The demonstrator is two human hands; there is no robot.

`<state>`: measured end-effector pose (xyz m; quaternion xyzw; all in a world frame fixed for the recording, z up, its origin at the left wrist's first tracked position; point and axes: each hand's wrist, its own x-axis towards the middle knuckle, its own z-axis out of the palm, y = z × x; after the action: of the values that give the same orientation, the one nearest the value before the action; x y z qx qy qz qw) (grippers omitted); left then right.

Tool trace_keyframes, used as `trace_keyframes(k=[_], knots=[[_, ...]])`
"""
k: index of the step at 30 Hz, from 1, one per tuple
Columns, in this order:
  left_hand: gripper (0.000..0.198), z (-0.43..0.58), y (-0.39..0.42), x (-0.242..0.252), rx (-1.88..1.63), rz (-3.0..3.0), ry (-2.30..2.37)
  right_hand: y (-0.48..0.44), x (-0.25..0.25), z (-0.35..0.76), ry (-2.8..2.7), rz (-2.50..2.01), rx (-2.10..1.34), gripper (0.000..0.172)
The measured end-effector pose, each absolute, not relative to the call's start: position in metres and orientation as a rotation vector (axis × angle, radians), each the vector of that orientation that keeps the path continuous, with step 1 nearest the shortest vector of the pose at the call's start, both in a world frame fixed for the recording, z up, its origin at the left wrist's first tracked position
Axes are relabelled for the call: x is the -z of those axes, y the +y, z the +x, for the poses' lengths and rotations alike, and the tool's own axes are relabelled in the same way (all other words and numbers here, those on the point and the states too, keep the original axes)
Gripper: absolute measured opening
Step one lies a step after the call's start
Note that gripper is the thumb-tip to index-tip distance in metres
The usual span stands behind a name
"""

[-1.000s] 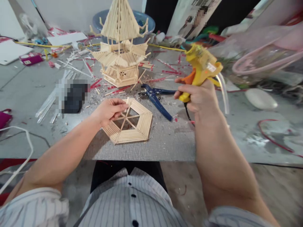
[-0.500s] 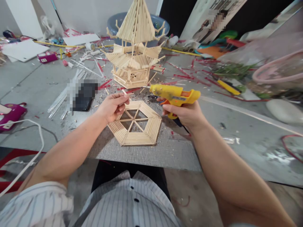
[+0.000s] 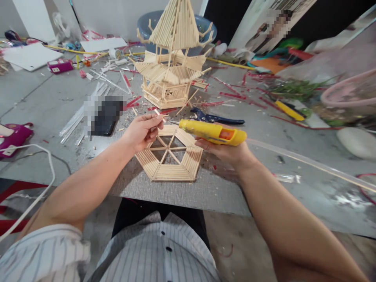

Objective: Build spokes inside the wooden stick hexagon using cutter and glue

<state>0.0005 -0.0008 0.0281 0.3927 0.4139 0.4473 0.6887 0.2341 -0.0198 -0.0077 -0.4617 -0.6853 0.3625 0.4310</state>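
My left hand (image 3: 147, 131) pinches a short wooden stick (image 3: 159, 114) above the upper left edge of a hexagonal stick frame (image 3: 173, 172). In my right hand (image 3: 226, 150) is a yellow hot glue gun (image 3: 211, 131), its nozzle pointing left, close to the pinched stick. Whether the nozzle touches the stick I cannot tell. The frame lies flat on a grey board (image 3: 176, 197), with thin spokes crossing its open centre. Behind it stands a wooden stick pagoda (image 3: 170, 74) with tiered roofs.
Dark blue cutters (image 3: 217, 118) lie just behind the glue gun. A black phone (image 3: 107, 117) and clear glue sticks (image 3: 76, 113) are on the left. A yellow utility knife (image 3: 289, 110) lies at the right, and a blue basin (image 3: 143, 25) stands behind the pagoda.
My right hand has brought the glue gun lower and to the left, tilting its body, so the nozzle is near the stick. The cutters behind it now show. My left hand keeps its pinch.
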Motion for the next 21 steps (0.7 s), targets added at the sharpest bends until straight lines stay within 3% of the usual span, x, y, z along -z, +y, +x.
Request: trace_keyframes(k=[8, 21], knots=[[0.025, 0.002, -0.003, -0.028, -0.988, 0.885, 0.923, -0.025, -0.002, 0.234, -1.965, -1.209, -0.551, 0.029], [0.024, 0.003, -0.004, -0.030, -0.989, 0.872, 0.933, -0.028, -0.006, 0.231, -1.981, -1.170, -0.552, 0.030]])
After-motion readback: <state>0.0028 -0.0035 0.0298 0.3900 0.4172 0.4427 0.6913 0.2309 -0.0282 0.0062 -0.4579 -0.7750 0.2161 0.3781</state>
